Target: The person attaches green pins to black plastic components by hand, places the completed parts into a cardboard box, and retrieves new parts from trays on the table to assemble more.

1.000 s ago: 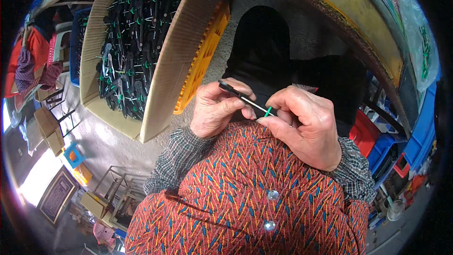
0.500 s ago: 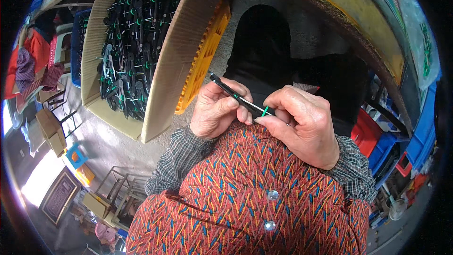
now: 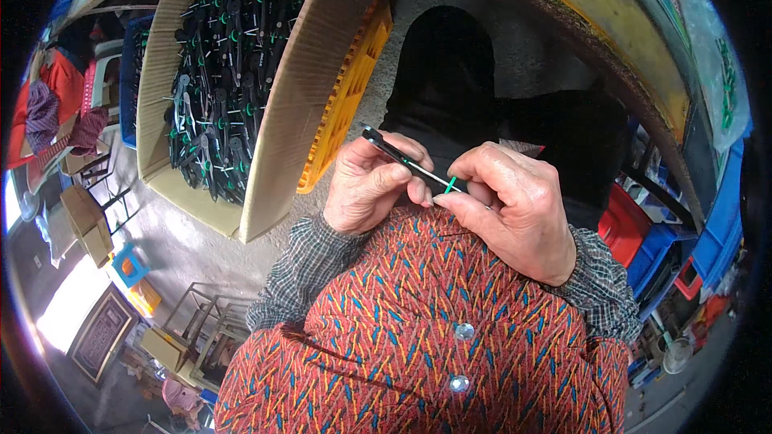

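Note:
Above my lap, my left hand [image 3: 362, 189] is closed round a slim black piece [image 3: 389, 148] that I cannot name by kind. It lies slanted, its far end pointing up and left. A thin pale metal rod [image 3: 432, 178] runs along it toward the right hand. My right hand [image 3: 523, 213] pinches near a small bright green ring [image 3: 450, 185] around the rod's near end. The right fingertips are partly hidden behind the thumb and the knuckles.
A tall cardboard box [image 3: 269, 137] at the left holds many similar black pieces [image 3: 229, 56] with green rings and rods. Beside it stands a yellow plastic crate [image 3: 346, 88]. A worn yellow-edged table [image 3: 611, 16] curves across the upper right, and blue bins [image 3: 712, 233] stand at the right.
Both hands keep nearly the same place and hold. The black piece has shifted very slightly to the right at its far end.

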Motion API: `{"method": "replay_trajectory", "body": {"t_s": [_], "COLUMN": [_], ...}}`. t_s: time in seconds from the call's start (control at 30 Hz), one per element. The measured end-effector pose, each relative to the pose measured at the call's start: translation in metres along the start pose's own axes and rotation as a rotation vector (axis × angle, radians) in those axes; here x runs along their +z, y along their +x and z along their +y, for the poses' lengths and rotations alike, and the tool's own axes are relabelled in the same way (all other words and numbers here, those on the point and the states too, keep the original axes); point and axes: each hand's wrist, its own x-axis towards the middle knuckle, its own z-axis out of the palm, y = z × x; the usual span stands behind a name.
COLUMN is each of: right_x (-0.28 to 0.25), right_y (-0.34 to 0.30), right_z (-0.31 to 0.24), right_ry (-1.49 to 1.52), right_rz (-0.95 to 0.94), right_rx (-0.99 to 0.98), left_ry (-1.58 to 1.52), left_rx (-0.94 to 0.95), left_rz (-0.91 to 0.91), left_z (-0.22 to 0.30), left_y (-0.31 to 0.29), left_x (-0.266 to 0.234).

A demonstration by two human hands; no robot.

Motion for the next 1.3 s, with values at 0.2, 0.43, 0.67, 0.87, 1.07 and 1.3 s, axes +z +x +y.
{"method": "replay_trajectory", "body": {"t_s": [0.2,0.43,0.67,0.87,1.07,1.3], "right_x": [0.000,-0.002,-0.001,-0.002,-0.010,-0.014], "right_y": [0.002,0.000,0.000,0.001,-0.003,-0.003], "right_z": [0.000,0.003,0.004,0.006,0.004,0.007], "right_ry": [0.054,0.159,-0.063,-0.235,-0.150,0.048], "right_rz": [0.013,-0.070,0.025,0.030,-0.037,-0.119], "right_rx": [0.074,0.269,-0.034,-0.175,-0.006,0.178], "left_ry": [0.125,0.319,0.384,0.408,0.451,0.515], "left_rx": [0.034,0.056,-0.016,-0.048,-0.055,-0.030], "left_rz": [-0.005,0.000,-0.017,-0.011,-0.014,-0.003], "left_z": [0.005,0.009,0.019,0.019,0.019,0.020], "left_y": [0.002,0.003,0.005,0.006,0.005,0.005], "left_x": [0.001,-0.004,0.000,0.003,0.005,0.006]}}
